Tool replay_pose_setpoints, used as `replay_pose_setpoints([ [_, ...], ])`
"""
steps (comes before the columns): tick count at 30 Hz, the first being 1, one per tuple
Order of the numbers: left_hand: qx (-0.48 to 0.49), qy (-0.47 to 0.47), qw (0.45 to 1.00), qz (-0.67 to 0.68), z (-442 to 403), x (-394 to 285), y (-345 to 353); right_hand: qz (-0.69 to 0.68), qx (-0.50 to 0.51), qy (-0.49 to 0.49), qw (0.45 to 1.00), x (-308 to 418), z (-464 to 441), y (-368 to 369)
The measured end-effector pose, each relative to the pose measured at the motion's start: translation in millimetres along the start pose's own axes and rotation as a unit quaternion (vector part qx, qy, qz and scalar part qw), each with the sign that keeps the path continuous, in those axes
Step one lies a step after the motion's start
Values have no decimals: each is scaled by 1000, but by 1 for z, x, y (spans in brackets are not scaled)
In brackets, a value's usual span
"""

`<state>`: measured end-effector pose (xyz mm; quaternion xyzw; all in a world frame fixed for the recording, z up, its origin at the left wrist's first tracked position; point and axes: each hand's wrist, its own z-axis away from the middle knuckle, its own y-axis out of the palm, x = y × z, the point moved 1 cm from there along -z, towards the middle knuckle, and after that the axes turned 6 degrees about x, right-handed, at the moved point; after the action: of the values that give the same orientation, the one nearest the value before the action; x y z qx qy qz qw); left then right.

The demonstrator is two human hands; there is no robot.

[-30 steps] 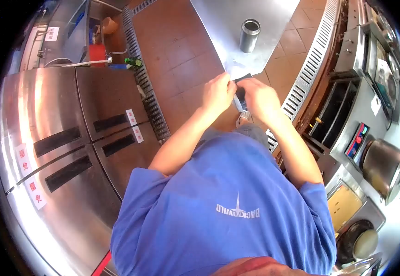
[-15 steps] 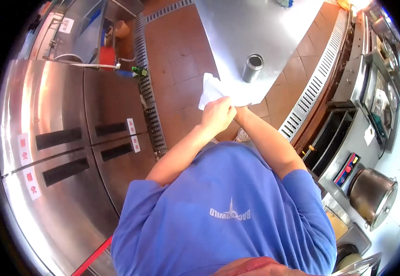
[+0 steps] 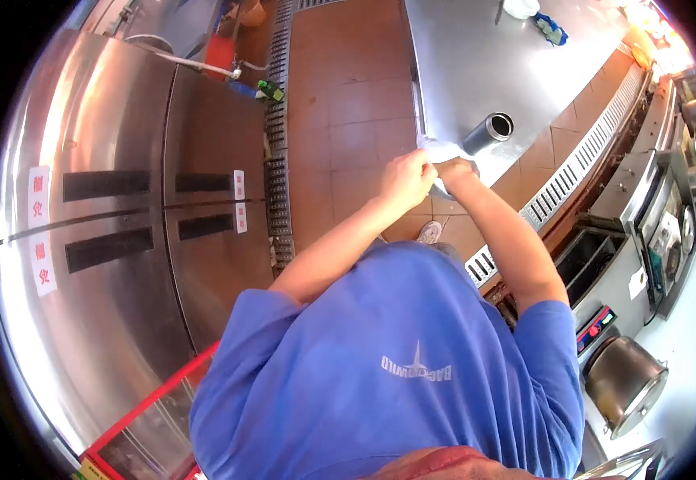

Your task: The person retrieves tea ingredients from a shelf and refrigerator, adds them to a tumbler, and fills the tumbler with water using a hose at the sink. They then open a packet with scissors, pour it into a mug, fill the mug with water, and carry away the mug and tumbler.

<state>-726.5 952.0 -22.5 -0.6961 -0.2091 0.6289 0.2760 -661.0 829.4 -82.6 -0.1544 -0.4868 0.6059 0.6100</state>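
Observation:
My left hand (image 3: 406, 181) is closed, its fingers curled at the near edge of a crumpled white cloth (image 3: 441, 150). Close against it, my right hand (image 3: 457, 169) is bent in under the cloth, with its fingers mostly hidden. The cloth is bunched between and just beyond both hands, at the near end of a steel table (image 3: 464, 76). Whether it is fabric or thin paper is hard to tell. Just beyond my right hand, an open-topped steel cylinder (image 3: 489, 134) stands on the table, dark inside.
Steel cabinets (image 3: 108, 152) with dark handles line the left. A floor drain grate (image 3: 281, 160) runs beside them. On the right are a cooking counter (image 3: 596, 264) and a large metal pot (image 3: 624, 376). A blue-green cloth (image 3: 550, 30) lies at the table's far end.
The view has shifted, so the table and cylinder appear farther right. My hands have moved to the right in view, and the white cloth is now bunched smaller between them.

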Motion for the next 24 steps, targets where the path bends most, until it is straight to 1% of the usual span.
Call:
replay_pose_setpoints([
  [1,-5,-4,1000,1,-3,0,0,20,20,6,1000,-2,-1,-7],
  [2,-4,-32,999,21,-7,-2,-1,80,26,-79,993,6,12,-26],
  [3,-3,-58,997,43,-11,-2,0,160,63,-190,967,4,9,-34],
  [4,-21,-48,997,60,-17,3,1,181,98,-178,962,12,26,-56],
  [5,-20,-66,995,74,-22,1,-1,201,133,-166,956,21,42,-76],
  [6,-24,-60,995,78,-26,-1,-2,145,72,-146,976,22,46,-82],
  [8,-31,-52,995,82,-31,5,1,137,10,-125,983,19,64,-93],
  [9,-4,-82,991,103,-33,3,-1,122,-22,-124,985,15,75,-99],
  [10,3,-86,991,106,-33,2,-1,128,-17,-122,984,13,89,-104],
  [11,9,-90,990,109,-32,2,-1,-7,-92,-110,990,12,106,-112],
  [12,9,-92,989,115,-30,4,2,-143,-165,-93,971,7,118,-116],
  [13,4,-86,987,133,-28,8,7,-308,-123,-51,942,-6,123,-112],
  [14,-1,-79,986,149,-26,8,10,-408,-121,-65,903,-16,128,-109],
  [15,2,-78,986,150,-26,8,12,-505,-119,-80,851,-25,132,-104],
  [16,14,-90,984,154,-24,9,14,-506,-119,-78,850,-34,133,-96],
  [17,25,-103,982,158,-21,9,15,-538,-131,-80,829,-42,133,-88],
  [18,26,-97,983,152,-19,10,19,-569,-139,-85,806,-48,133,-83],
  [19,23,-93,986,140,-16,14,23,-581,-142,-78,797,-50,133,-80],
  [20,24,-115,979,165,-13,18,30,-576,-134,-53,805,-50,135,-79],
  [21,14,-105,985,133,-10,11,26,-569,-124,-32,813,-50,135,-77],
  [23,13,-105,984,142,-5,2,24,-574,-128,-61,807,-52,132,-68],
  [24,11,-111,985,134,-3,2,27,-566,-120,-66,813,-53,131,-65],
])
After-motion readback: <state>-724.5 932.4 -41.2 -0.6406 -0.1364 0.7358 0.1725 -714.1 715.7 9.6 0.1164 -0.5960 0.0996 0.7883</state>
